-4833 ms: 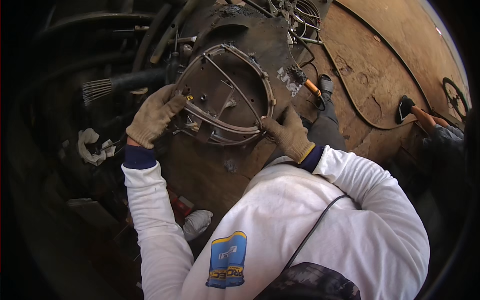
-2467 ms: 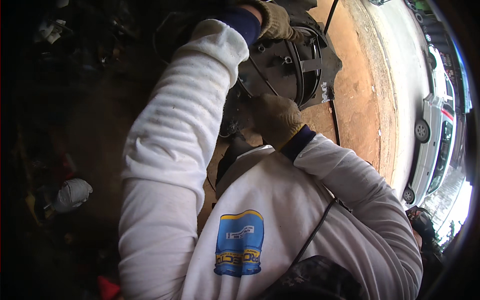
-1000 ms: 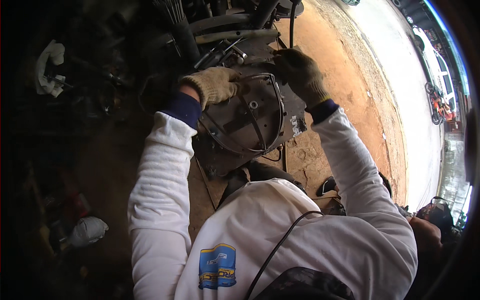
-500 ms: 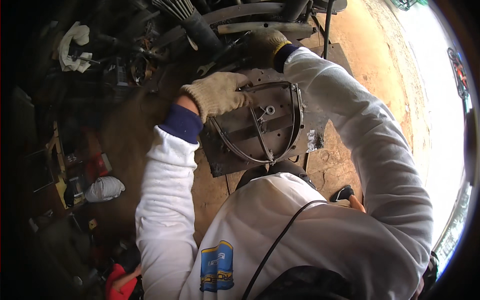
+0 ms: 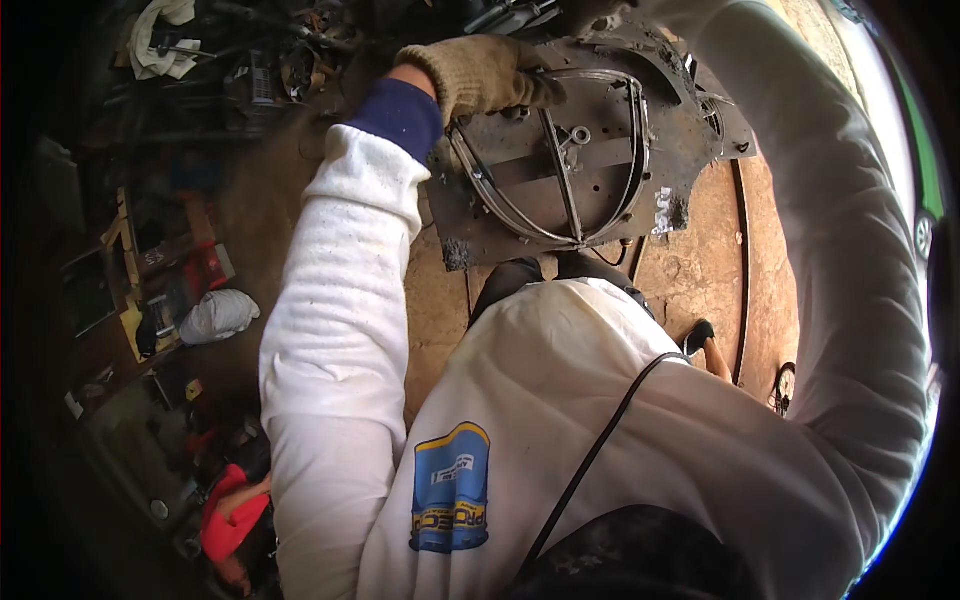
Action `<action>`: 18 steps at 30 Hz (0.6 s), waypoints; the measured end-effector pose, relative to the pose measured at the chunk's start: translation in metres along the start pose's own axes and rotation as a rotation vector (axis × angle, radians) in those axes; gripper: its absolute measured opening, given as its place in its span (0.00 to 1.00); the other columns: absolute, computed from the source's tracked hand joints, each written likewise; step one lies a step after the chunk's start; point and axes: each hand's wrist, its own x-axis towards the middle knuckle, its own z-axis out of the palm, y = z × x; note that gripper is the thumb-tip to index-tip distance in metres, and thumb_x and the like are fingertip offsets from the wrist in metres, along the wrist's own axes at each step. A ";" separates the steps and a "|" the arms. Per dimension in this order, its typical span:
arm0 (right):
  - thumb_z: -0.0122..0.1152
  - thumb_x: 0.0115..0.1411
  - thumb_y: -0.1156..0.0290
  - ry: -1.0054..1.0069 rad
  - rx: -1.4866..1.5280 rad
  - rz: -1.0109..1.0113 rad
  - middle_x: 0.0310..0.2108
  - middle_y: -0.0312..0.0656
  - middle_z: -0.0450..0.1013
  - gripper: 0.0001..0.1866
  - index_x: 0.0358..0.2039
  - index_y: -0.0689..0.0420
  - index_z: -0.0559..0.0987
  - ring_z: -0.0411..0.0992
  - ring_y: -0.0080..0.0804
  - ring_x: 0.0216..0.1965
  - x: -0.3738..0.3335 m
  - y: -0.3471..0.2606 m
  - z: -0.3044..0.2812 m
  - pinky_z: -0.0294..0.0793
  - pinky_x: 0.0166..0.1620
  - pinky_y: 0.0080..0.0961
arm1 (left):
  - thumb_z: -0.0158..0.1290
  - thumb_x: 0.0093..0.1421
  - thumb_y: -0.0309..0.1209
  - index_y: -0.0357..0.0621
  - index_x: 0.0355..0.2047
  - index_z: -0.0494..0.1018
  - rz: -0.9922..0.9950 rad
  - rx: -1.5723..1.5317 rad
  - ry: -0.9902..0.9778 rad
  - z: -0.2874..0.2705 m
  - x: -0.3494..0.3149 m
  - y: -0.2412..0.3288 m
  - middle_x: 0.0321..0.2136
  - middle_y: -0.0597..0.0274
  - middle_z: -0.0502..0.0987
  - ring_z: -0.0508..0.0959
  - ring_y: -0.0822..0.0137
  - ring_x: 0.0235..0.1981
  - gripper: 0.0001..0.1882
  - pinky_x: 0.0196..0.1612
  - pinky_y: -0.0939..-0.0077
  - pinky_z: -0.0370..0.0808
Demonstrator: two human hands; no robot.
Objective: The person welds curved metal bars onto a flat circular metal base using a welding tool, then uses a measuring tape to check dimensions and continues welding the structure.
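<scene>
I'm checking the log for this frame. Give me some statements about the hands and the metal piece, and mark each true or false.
1. The left hand wears a tan glove and grips the metal plate. True.
2. The plate lies flat on the ground. False: it is held up off the ground, in front of the person.
3. A wire frame sits on the plate. True.
4. The sleeves are black. False: the left sleeve is white with a blue cuff.
5. The right hand is bare. False: it shows only at the top edge, and seems gloved.
</scene>
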 end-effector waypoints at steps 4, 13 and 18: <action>0.61 0.60 0.54 0.259 0.128 -0.323 0.30 0.45 0.81 0.17 0.33 0.56 0.86 0.79 0.42 0.35 -0.019 0.061 0.062 0.76 0.40 0.38 | 0.56 0.66 0.46 0.42 0.49 0.79 -0.009 -0.032 -0.025 -0.004 0.002 0.003 0.33 0.59 0.81 0.79 0.67 0.35 0.21 0.42 0.71 0.75; 0.58 0.67 0.65 0.695 0.925 -0.479 0.37 0.48 0.74 0.16 0.46 0.66 0.76 0.76 0.34 0.30 -0.136 0.018 0.160 0.76 0.34 0.28 | 0.53 0.68 0.33 0.39 0.54 0.76 0.181 -0.114 -0.030 0.009 0.024 -0.039 0.42 0.61 0.82 0.80 0.70 0.44 0.17 0.49 0.76 0.77; 0.61 0.60 0.64 0.669 1.730 -0.289 0.33 0.40 0.74 0.16 0.44 0.60 0.77 0.75 0.26 0.31 -0.199 -0.118 0.147 0.73 0.31 0.17 | 0.46 0.70 0.26 0.35 0.55 0.74 0.215 -0.134 -0.103 0.011 0.046 -0.048 0.49 0.59 0.80 0.80 0.69 0.43 0.16 0.45 0.77 0.80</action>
